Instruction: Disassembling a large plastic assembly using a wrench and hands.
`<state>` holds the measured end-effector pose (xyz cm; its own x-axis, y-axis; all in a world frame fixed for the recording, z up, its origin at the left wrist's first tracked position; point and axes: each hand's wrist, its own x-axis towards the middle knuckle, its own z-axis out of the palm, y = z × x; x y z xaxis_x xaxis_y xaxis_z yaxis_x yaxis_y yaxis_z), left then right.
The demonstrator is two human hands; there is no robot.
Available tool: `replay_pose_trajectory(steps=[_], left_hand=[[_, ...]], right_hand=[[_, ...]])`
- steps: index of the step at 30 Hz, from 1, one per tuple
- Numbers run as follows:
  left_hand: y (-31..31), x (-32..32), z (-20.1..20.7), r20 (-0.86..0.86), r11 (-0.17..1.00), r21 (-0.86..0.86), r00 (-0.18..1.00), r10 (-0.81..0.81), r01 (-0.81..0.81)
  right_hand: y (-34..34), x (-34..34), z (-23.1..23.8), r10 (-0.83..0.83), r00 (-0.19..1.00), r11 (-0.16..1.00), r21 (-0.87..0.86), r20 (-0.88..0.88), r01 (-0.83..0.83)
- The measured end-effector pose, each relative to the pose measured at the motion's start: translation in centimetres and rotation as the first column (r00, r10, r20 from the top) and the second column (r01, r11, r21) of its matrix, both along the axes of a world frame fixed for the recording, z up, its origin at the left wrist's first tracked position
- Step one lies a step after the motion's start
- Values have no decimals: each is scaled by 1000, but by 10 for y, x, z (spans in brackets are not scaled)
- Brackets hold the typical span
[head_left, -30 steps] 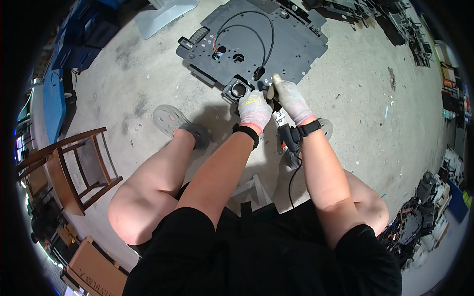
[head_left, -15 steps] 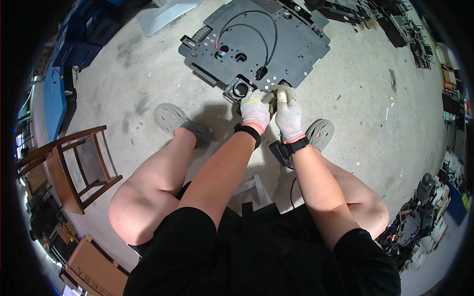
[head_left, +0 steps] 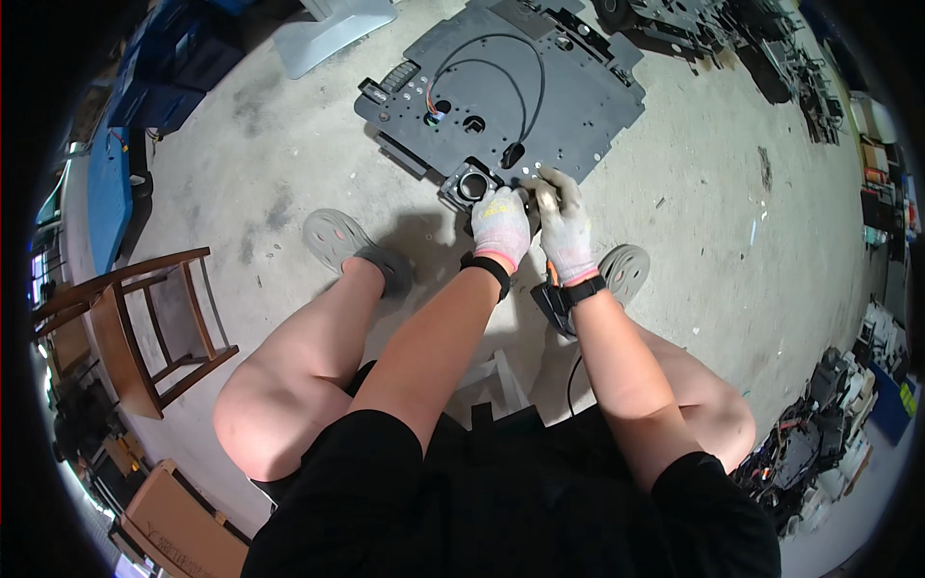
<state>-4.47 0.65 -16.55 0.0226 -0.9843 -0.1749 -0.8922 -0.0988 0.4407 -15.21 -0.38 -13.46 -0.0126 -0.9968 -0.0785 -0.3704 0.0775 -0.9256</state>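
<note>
A flat dark-grey metal plate (head_left: 578,106) with holes lies on the floor ahead of me. A black cable (head_left: 541,67) loops over it, and colored wires (head_left: 433,110) come out by one hole. At its near edge sits a square bracket with a round ring (head_left: 471,186). My left hand (head_left: 502,226), in a white work glove, is closed just right of the bracket; what its fingers grip is hidden. My right hand (head_left: 567,226), gloved too, is beside it at the plate's edge. Its fingers are bent inward toward the left fingertips, around something too small to make out.
A brown wooden chair (head_left: 135,352) stands at the left, below a blue panel (head_left: 109,197). Dark metal assemblies (head_left: 674,34) lie at the far right. Heaped scrap parts (head_left: 809,424) fill the lower right. A grey metal base (head_left: 332,39) is at the far left. My feet flank the work.
My right hand's fingers have lifted and spread a little at the plate's edge. The left hand stays by the bracket. The whole view has shifted slightly.
</note>
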Motion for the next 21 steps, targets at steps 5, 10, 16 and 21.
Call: replay_pose_trajectory(steps=[5,10,16,21], left_hand=[[5,1,-2,-50,994,-100,998,-40,35],[3,-5,-8,14,1000,-13,1000,24,-24],[-6,-22,-38,25,993,113,999,-36,33],[6,-8,-13,-145,991,-65,983,110,-120]], right_hand=[[8,6,5,-74,916,961,275,395,-41],[-20,-3,16,106,981,974,216,-161,-70],[-10,8,46,81,960,996,50,-268,-70],[-4,-21,35,-50,998,999,-16,28,50]])
